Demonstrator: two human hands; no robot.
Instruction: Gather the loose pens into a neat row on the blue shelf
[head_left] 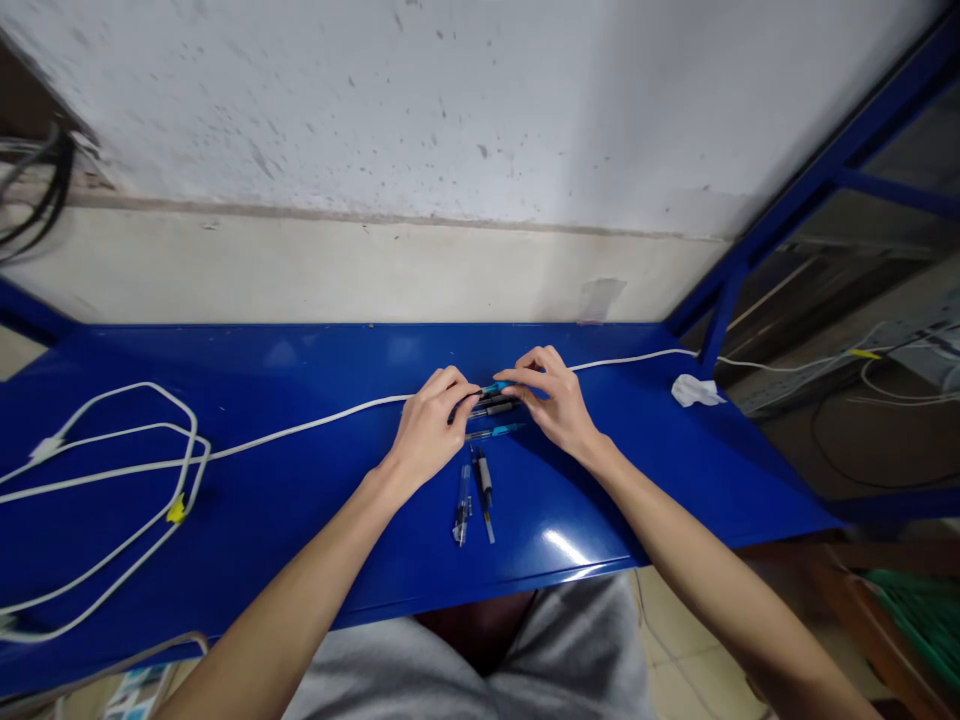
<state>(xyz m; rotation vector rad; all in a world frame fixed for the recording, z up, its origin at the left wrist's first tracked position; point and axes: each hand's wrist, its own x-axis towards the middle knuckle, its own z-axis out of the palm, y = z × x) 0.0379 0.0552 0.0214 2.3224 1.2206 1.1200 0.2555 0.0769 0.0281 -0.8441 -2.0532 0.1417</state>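
Between my two hands lies a pen with a light-blue part (496,387), held near both ends. My left hand (435,415) pinches its dark left end between thumb and fingertips. At its blue right end, the fingers of my right hand (551,398) are closed around it. Just below the fingers, a dark pen with a grey grip (496,409) and a clear-and-blue pen (496,432) lie crosswise on the blue table. Closer to me rest a clear pen barrel (462,505) and a grey-gripped pen part with a thin refill (485,485) sticking out.
A white cable (300,428) crosses the blue table (337,540) behind my hands, and its loops (196,440) spread at the left. Crumpled white tissue (695,391) lies at the right. A wall (375,270) stands behind, with a blue metal frame (795,210) on the right.
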